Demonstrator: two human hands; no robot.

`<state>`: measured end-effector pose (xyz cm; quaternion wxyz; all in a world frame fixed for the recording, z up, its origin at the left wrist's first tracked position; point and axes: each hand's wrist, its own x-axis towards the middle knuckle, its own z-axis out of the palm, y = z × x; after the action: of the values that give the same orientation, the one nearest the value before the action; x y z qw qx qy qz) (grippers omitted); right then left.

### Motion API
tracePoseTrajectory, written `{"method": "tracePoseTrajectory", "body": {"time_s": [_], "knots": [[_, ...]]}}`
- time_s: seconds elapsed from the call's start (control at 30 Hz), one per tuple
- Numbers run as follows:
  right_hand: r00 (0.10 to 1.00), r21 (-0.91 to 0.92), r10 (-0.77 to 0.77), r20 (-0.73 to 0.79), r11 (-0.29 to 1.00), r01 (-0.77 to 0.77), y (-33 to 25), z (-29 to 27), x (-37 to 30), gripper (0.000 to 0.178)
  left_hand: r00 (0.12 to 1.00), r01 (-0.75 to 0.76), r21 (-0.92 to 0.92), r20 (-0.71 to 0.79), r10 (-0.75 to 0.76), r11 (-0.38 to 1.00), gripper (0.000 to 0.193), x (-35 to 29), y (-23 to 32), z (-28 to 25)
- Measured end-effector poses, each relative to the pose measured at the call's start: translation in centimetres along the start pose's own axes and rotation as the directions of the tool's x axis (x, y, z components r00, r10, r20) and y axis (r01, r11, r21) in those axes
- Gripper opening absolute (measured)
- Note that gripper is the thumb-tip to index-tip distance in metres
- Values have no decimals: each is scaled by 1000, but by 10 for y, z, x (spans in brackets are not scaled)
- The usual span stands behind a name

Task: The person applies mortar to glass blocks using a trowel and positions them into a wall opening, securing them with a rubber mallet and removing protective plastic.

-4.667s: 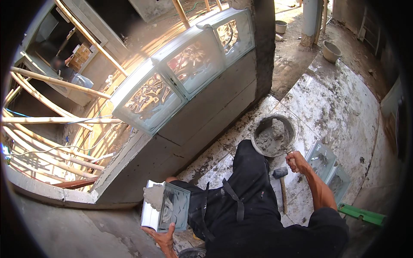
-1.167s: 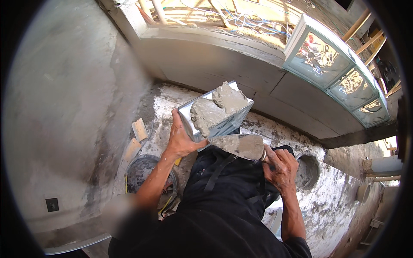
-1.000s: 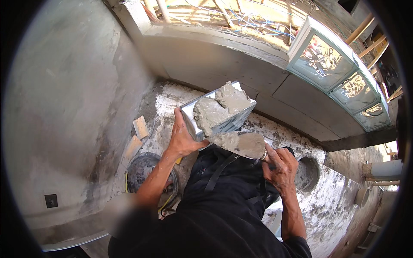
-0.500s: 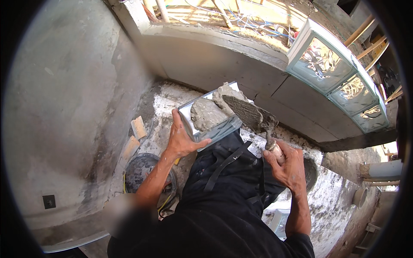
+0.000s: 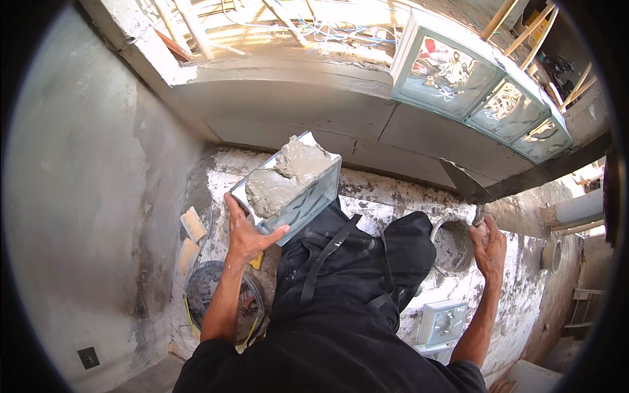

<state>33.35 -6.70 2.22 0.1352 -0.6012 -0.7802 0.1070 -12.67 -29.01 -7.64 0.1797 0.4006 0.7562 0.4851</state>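
Observation:
My left hand (image 5: 249,232) grips the near end of a glass block (image 5: 308,193), its thumb along the clear side and its fingers at the far edge. Two thick lumps of wet grey mortar (image 5: 298,160) lie on the block's white upper face. Off to the right, my right hand (image 5: 490,249) is closed round the handle of a trowel (image 5: 464,180), whose blade points up toward the low wall. Just left of that hand stands a round bucket (image 5: 452,245) with mortar inside.
Three glass blocks (image 5: 452,75) stand in a row on the low wall (image 5: 295,105). More glass blocks (image 5: 444,322) lie on the stained floor at right. A dark tub (image 5: 196,288) and wood scraps (image 5: 192,224) sit at left, beside the plastered wall (image 5: 78,196).
My right hand has swung the trowel away from the block to the right, leaving mortar on it. The block in my left hand has shifted a little left in view.

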Motion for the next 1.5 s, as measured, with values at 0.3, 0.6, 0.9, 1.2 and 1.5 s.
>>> {"method": "tracePoseTrajectory", "body": {"time_s": [0.3,0.6,0.9,1.2,1.5], "knots": [[937,-546,314,151,817,-186,141,10,-39,27,999,43,6,29,-43,999,143,1,10,8],[875,-702,304,377,710,55,173,79,7,16,1000,3,158,-24,1,987,143,-12,4,4],[753,-601,276,597,776,192,156,120,16,27,998,-20,195,-54,31,981,138,-11,-4,-3],[565,-265,357,744,934,-241,172,43,7,42,998,-7,162,-67,19,987,130,-11,-5,1],[606,17,531,592,744,-668,195,46,-74,49,995,-49,231,-70,67,972,132,-6,-16,-4]]}}
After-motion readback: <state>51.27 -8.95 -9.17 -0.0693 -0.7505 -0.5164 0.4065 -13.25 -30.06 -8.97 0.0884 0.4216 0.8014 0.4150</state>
